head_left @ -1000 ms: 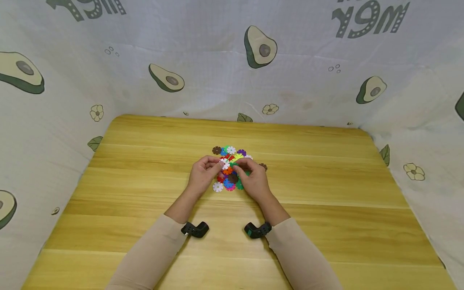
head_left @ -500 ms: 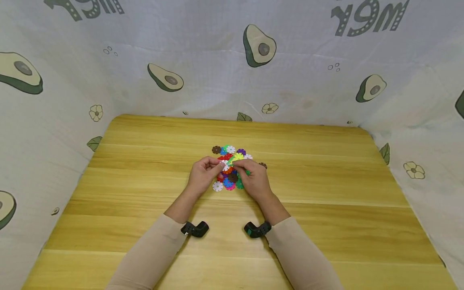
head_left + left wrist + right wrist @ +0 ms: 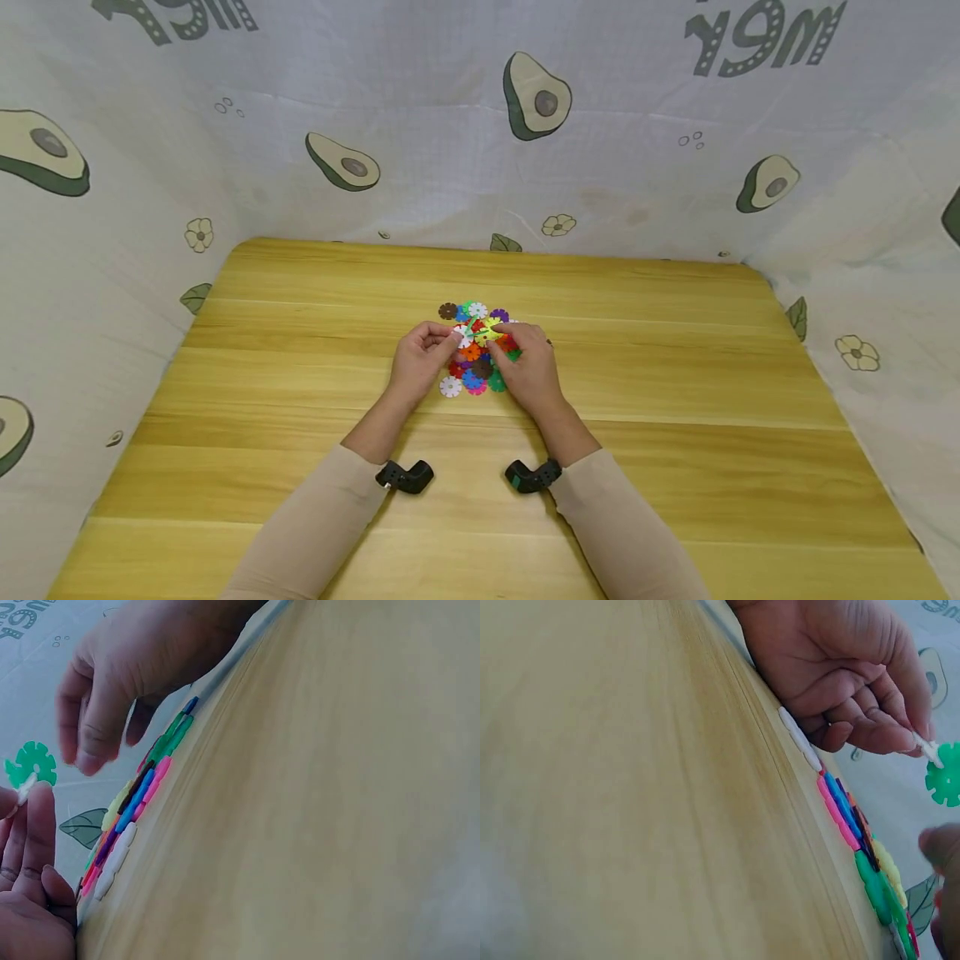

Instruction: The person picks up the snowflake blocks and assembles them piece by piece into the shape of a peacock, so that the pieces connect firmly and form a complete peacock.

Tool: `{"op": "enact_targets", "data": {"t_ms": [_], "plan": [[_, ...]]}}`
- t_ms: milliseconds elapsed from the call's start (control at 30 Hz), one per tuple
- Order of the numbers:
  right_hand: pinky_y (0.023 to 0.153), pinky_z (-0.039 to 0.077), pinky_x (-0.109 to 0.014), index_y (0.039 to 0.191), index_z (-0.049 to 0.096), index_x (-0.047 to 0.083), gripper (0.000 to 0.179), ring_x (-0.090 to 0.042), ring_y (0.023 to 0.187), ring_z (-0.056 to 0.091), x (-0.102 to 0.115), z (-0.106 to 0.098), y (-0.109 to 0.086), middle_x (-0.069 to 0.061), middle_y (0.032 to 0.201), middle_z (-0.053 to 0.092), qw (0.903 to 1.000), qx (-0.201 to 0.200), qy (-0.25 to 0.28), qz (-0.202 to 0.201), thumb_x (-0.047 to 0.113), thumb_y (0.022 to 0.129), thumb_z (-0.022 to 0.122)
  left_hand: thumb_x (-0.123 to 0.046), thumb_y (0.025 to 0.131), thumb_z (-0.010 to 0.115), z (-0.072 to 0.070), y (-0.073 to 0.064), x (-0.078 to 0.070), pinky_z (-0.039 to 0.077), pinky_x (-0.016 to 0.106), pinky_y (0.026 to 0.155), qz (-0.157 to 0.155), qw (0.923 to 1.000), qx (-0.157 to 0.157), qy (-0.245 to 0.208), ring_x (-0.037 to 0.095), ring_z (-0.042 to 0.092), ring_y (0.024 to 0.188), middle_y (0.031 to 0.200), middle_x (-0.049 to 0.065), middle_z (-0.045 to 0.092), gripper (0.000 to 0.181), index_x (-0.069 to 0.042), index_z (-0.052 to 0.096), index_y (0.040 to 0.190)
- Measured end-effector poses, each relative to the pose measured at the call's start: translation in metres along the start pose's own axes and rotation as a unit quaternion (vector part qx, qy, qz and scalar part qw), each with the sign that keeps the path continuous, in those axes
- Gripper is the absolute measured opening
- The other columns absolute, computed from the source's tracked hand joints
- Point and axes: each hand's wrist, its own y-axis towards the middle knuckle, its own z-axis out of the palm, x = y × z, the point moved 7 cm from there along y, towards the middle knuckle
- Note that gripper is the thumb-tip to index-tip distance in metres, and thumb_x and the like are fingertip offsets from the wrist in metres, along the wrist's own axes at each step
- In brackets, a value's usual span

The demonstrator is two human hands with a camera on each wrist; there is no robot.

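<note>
My left hand (image 3: 417,360) pinches a white notched plastic disc (image 3: 462,337) between thumb and fingers. A green notched disc (image 3: 31,763) is joined to it and stands at an angle; the right wrist view also shows this green disc (image 3: 946,780) sticking out past the white one. To the right, my right hand (image 3: 530,367) hovers with bent, loose fingers and nothing between them, its fingertips (image 3: 90,762) a short way from the green disc. Beneath both hands a pile of coloured notched discs lies on the table, including a blue disc (image 3: 472,378) and a yellow disc (image 3: 491,327).
Close by the pile's edges lie a white disc (image 3: 451,387) and a brown disc (image 3: 447,311). The wooden table (image 3: 660,350) reaches back to a white cloth (image 3: 442,92) with avocado prints. Each wrist wears a black camera.
My right fingers pinched the green disc against the white one earlier; now they have let go and moved slightly right. My left hand has barely moved and still holds the white disc.
</note>
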Motion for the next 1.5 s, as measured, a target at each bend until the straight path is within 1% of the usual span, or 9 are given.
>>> {"op": "enact_targets", "data": {"t_ms": [133,300,467,600,833,1000,1133,1233,1500], "plan": [[0.101,0.046,-0.050,0.115,0.074,0.007,0.030,-0.037,0.117,0.050,-0.010,-0.001,0.000,-0.017,0.120,0.067,0.9964,-0.006,-0.072,0.044,0.026,0.093,0.077,-0.008,0.097,0.068,-0.001,-0.001,0.000,0.062,0.024,0.076,-0.007,0.9998,0.001,-0.019,0.013,0.073,0.072,0.080,-0.003,0.068,0.016,0.003,0.063,0.107],[0.104,0.036,-0.054,0.121,0.072,0.006,0.039,-0.040,0.122,0.042,-0.019,-0.001,-0.001,-0.021,0.125,0.060,0.9882,0.003,-0.126,0.087,0.035,0.095,0.073,-0.007,0.096,0.068,-0.001,-0.001,0.000,0.063,0.026,0.079,-0.009,0.9998,0.000,-0.020,0.014,0.074,0.073,0.080,-0.004,0.068,0.016,0.003,0.063,0.106],[0.105,0.033,-0.057,0.125,0.069,0.005,0.044,-0.042,0.123,0.041,-0.027,-0.006,-0.001,-0.023,0.128,0.057,0.9801,0.001,-0.149,0.131,0.040,0.098,0.066,-0.006,0.096,0.068,0.000,-0.001,0.000,0.062,0.025,0.079,-0.007,0.9994,0.009,-0.032,0.014,0.074,0.072,0.079,-0.003,0.068,0.015,0.003,0.062,0.106],[0.100,0.032,-0.056,0.122,0.070,0.005,0.043,-0.041,0.121,0.042,-0.030,-0.009,-0.001,-0.021,0.125,0.059,0.9788,-0.003,-0.138,0.151,0.041,0.098,0.067,-0.006,0.097,0.068,0.000,0.000,0.000,0.062,0.024,0.079,-0.006,0.9994,0.011,-0.034,0.013,0.073,0.071,0.079,-0.003,0.068,0.014,0.002,0.062,0.107],[0.094,0.034,-0.050,0.117,0.071,0.005,0.032,-0.035,0.104,0.056,-0.026,-0.009,0.002,-0.014,0.100,0.071,0.9896,-0.011,-0.064,0.128,0.029,0.096,0.073,-0.005,0.097,0.066,-0.003,0.001,0.002,0.062,0.025,0.078,-0.004,0.9984,0.000,-0.057,0.011,0.074,0.072,0.079,-0.005,0.070,0.009,-0.001,0.062,0.104],[0.077,0.048,-0.028,0.113,0.072,0.005,0.024,-0.025,0.086,0.061,-0.023,-0.009,0.003,-0.013,0.092,0.069,0.9937,-0.039,0.043,0.096,0.020,0.096,0.074,0.000,0.097,0.063,0.001,0.001,0.003,0.061,0.022,0.073,-0.003,0.9947,0.012,-0.103,0.008,0.075,0.073,0.077,-0.006,0.070,0.009,-0.004,0.058,0.103],[0.072,0.052,-0.017,0.112,0.071,0.001,0.022,-0.019,0.083,0.064,-0.017,-0.007,0.003,-0.017,0.097,0.072,0.9864,-0.052,0.148,0.050,0.015,0.095,0.074,0.003,0.097,0.062,0.003,0.002,0.003,0.059,0.020,0.069,-0.002,0.9928,0.021,-0.118,0.007,0.075,0.072,0.075,-0.009,0.069,0.017,-0.001,0.053,0.111],[0.073,0.055,-0.015,0.112,0.069,-0.001,0.021,-0.015,0.082,0.066,-0.012,-0.002,0.001,-0.020,0.098,0.074,0.9767,-0.033,0.210,0.026,0.013,0.096,0.072,0.003,0.097,0.062,0.004,0.002,0.003,0.058,0.019,0.067,-0.002,0.9930,0.024,-0.115,0.008,0.075,0.072,0.074,-0.009,0.068,0.024,0.002,0.051,0.118],[0.077,0.061,-0.018,0.109,0.066,-0.004,0.016,-0.009,0.084,0.071,-0.006,0.007,-0.002,-0.025,0.100,0.073,0.9614,0.019,0.274,0.019,0.007,0.097,0.069,0.002,0.097,0.064,0.003,0.001,0.003,0.058,0.018,0.066,-0.002,0.9960,0.021,-0.087,0.007,0.073,0.071,0.078,-0.008,0.070,0.017,0.001,0.055,0.112]]}}
